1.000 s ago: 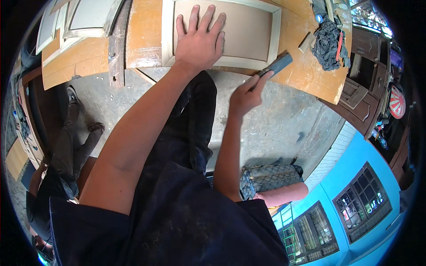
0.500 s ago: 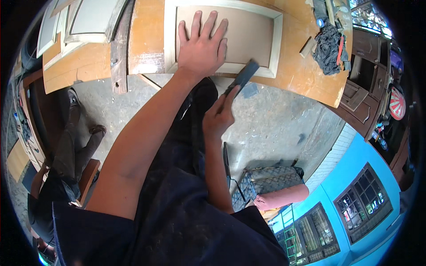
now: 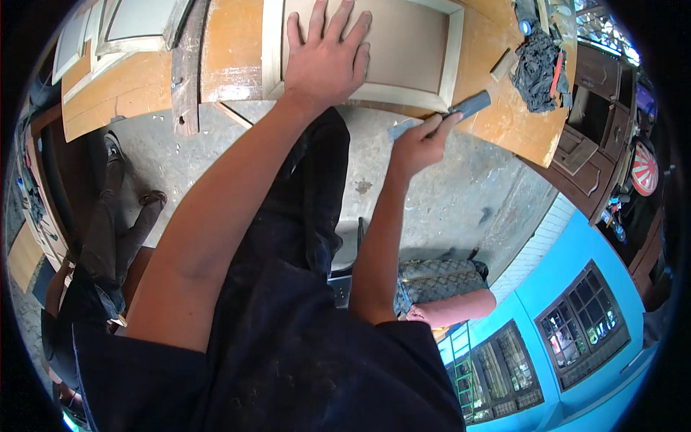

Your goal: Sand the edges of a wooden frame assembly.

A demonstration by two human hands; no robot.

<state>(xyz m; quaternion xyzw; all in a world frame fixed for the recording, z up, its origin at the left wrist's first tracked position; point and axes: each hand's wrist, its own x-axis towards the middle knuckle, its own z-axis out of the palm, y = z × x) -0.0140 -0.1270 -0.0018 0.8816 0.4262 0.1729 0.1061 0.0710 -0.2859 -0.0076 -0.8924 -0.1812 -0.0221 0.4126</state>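
My left hand [image 3: 325, 59] lies spread and open on the beige panel [image 3: 403, 43] inside a pale wooden frame [image 3: 453, 50], which rests on the orange tabletop [image 3: 232, 61]. My right hand [image 3: 421, 144] grips a dark grey, flat rectangular block [image 3: 471, 104], perhaps a sanding block, by the frame's lower right corner at the table's near edge. Whether the block touches the frame, I cannot tell.
Pale frames [image 3: 133, 21] and a dark plank [image 3: 186, 86] lie at left; a crumpled black bundle [image 3: 534, 72] and red tool [image 3: 557, 75] at right. A seated person [image 3: 97, 259] is at far left, brown cabinets [image 3: 590, 180] at right, a rolled pink cushion [image 3: 450, 308] behind me.
My right hand moved down and left half a second ago, then back up and right with the block. The view has shifted slightly. My left hand stays on the panel.
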